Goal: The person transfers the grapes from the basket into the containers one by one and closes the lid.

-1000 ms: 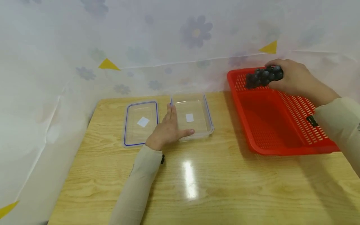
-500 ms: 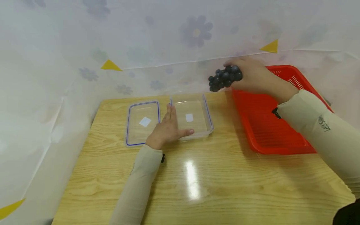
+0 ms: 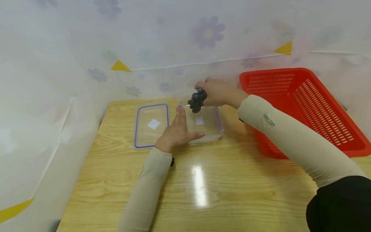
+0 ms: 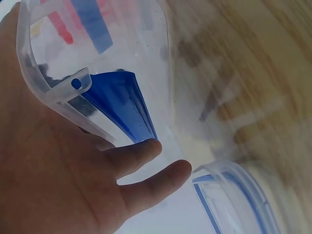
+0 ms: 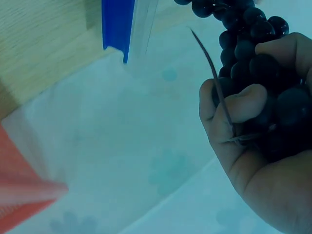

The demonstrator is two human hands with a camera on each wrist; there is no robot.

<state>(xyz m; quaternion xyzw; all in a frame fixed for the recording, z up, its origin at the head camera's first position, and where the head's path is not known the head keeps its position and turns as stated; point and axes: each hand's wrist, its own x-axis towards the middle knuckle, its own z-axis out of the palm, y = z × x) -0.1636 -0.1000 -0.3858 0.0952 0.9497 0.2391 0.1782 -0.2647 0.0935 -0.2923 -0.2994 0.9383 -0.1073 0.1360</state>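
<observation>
My right hand [image 3: 218,92] grips a bunch of dark grapes [image 3: 197,100] above a clear plastic box [image 3: 210,124]. In the right wrist view, fingers curl round the grapes [image 5: 248,58], and a thin brown stem [image 5: 214,73] sticks out. My left hand [image 3: 175,130] rests against the box's left side, its fingers straight and the thumb stretched along the front rim. In the left wrist view the left hand [image 4: 73,165] touches the box wall, near a blue-lined side latch [image 4: 122,102]. Left of that hand lies the clear lid [image 3: 145,135] with a blue seal.
A red plastic basket [image 3: 271,72] with slotted walls stands at the right of the wooden table [image 3: 232,190], partly behind the right sleeve. A flowered white sheet [image 3: 162,35] hangs behind and at the left. Yellow tape pieces [image 3: 120,66] mark the sheet.
My right hand has carried the grapes leftward from over the red basket to above the clear box. The left hand stays at the box's left side.
</observation>
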